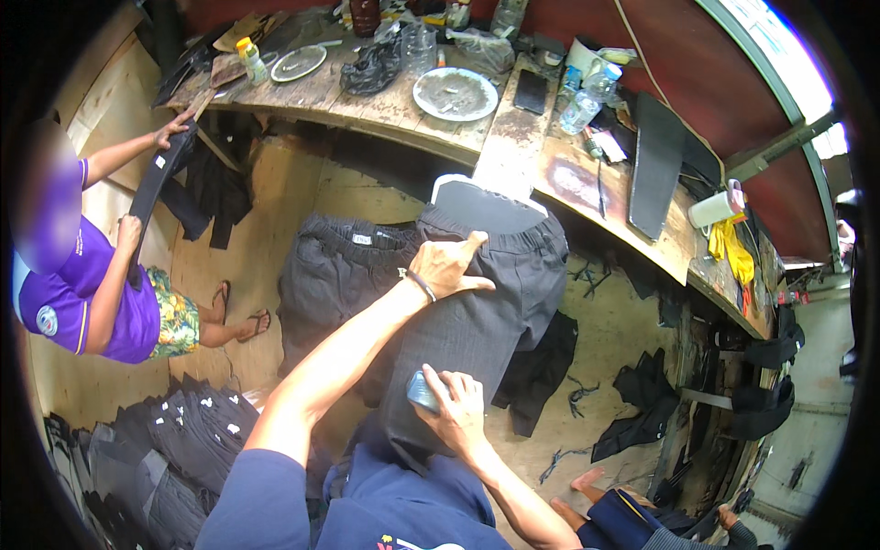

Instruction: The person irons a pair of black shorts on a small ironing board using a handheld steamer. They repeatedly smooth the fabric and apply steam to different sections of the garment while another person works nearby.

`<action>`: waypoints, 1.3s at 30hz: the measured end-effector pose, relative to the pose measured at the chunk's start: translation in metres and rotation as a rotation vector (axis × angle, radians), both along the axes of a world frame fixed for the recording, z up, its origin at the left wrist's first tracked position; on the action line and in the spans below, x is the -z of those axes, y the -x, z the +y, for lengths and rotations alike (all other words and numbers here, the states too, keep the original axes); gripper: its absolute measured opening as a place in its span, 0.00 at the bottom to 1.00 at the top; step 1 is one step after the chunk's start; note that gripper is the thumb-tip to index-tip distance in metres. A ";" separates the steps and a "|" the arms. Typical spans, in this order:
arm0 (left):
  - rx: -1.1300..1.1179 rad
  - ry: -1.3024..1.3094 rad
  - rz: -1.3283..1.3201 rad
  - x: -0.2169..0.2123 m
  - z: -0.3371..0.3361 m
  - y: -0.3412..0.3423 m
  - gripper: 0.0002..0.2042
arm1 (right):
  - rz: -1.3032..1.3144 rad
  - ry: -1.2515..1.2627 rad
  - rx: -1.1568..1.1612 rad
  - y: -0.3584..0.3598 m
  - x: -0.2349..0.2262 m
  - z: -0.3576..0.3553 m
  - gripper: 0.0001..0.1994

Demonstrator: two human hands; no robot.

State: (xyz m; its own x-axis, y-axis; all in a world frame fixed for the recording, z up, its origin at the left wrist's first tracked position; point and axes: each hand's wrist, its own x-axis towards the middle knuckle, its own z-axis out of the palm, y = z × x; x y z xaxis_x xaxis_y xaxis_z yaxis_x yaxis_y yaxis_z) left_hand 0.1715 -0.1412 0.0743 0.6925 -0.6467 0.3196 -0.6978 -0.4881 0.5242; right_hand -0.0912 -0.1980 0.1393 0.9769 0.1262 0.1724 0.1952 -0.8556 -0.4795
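Observation:
Dark grey trousers with an elastic waist are stretched over a flat board with a pale rim, which sticks out past the waistband. My left hand lies on the trousers just below the waist, its thumb and forefinger spread. Lower down, over the leg, my right hand grips a small rounded blue-grey block; its underside is hidden, so I cannot tell its kind. Left of the board, a second pair of dark trousers hangs with its elastic waistband uppermost.
A wooden bench runs along the far side, bearing plates, bottles and a phone. At left a co-worker in a purple shirt holds a black garment. Piled dark clothes lie lower left. Another person sits lower right.

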 end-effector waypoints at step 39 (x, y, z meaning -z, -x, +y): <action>-0.191 -0.210 -0.007 0.018 -0.019 -0.026 0.70 | 0.244 -0.265 -0.232 -0.003 0.026 -0.003 0.42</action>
State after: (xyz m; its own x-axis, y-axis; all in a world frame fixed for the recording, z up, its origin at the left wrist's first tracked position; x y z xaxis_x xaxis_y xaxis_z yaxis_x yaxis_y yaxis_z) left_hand 0.1979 -0.1602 0.0561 0.8067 -0.5570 0.1976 -0.5857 -0.7086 0.3935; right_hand -0.0884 -0.2009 0.1135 0.9439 0.3302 -0.0040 0.2218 -0.6430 -0.7330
